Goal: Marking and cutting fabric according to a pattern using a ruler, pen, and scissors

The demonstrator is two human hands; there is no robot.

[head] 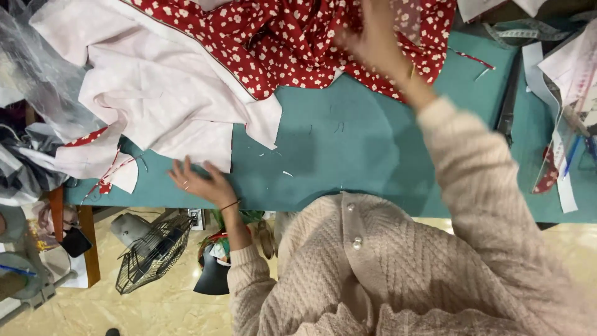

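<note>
Head view: we see the left hand (pixel 202 180) flat, fingers spread, its grip loose, on the pale pink fabric (pixel 155 93) at the teal table (pixel 348 149) edge. The right hand (pixel 373 37) reaches onto the red flowered cloth (pixel 280 37); blurred, its grip unclear.

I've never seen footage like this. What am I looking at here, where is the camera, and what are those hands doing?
There is no machine: a person wears a camera on the head, looking down over a knitted cardigan at a green table. The left hand lies flat at the edge of a pale pink fabric piece. The right hand, blurred, reaches into red fabric with small white flowers; whether it grips it is unclear. A small fan sits on the floor.
</note>
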